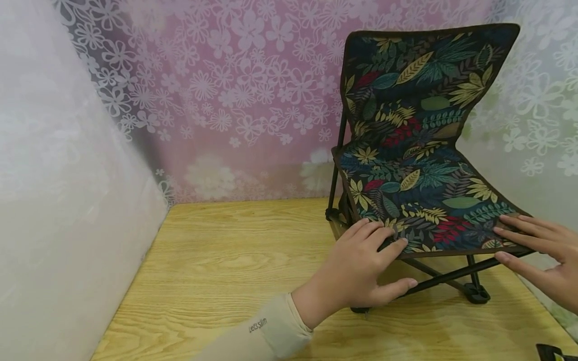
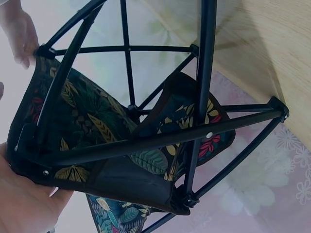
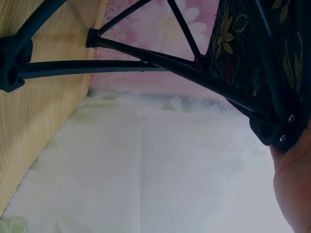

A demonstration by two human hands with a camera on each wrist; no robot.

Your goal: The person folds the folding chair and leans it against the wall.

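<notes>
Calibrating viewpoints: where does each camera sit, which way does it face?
Head: worn on head, facing forward and down at the patterned chair; left hand, right hand and left sleeve show.
Left wrist: on that wrist, facing the black frame beneath the seat; both hands show.
Right wrist: on that wrist, facing the same frame and the tabletop; part of the right hand shows.
Both wrist views share the frame.

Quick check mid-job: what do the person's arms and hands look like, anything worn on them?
The left hand is bare, with no glove. A pale beige sleeve covers that forearm to the wrist, with small dark lettering, apparently "LetsSlim", near the cuff. The right hand is ungloved too; its forearm is outside the head view.
</notes>
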